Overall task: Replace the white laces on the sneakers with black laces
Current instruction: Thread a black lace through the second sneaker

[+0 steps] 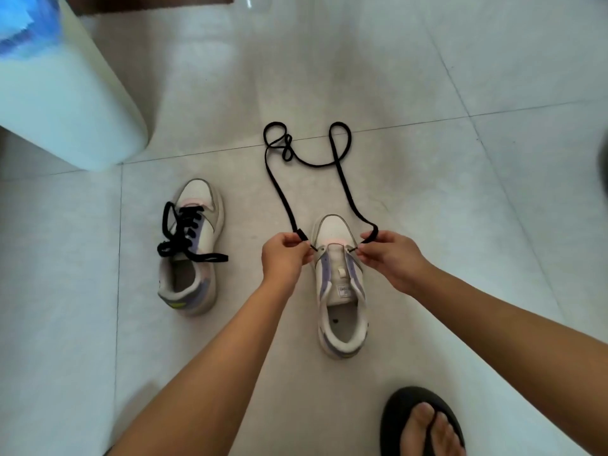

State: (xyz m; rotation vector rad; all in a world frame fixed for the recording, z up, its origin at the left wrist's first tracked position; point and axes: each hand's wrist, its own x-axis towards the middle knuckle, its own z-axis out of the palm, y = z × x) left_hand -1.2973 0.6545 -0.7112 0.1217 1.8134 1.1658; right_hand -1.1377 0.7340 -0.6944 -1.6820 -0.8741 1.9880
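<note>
Two white-and-lilac sneakers stand on the tiled floor, toes pointing away from me. The left sneaker (190,248) carries a black lace tied loosely across its eyelets. The right sneaker (340,284) has bare eyelets except at the toe end. A long black lace (339,166) runs from both sides of that toe end and loops out over the floor beyond. My left hand (285,258) pinches one lace end at the shoe's left lowest eyelet. My right hand (390,258) pinches the other end at the right lowest eyelet. No white laces are in view.
A pale cylindrical bin (65,93) with a blue liner stands at the upper left. My foot in a black sandal (424,426) rests at the bottom right. Light floor tiles (493,77) stretch around the shoes.
</note>
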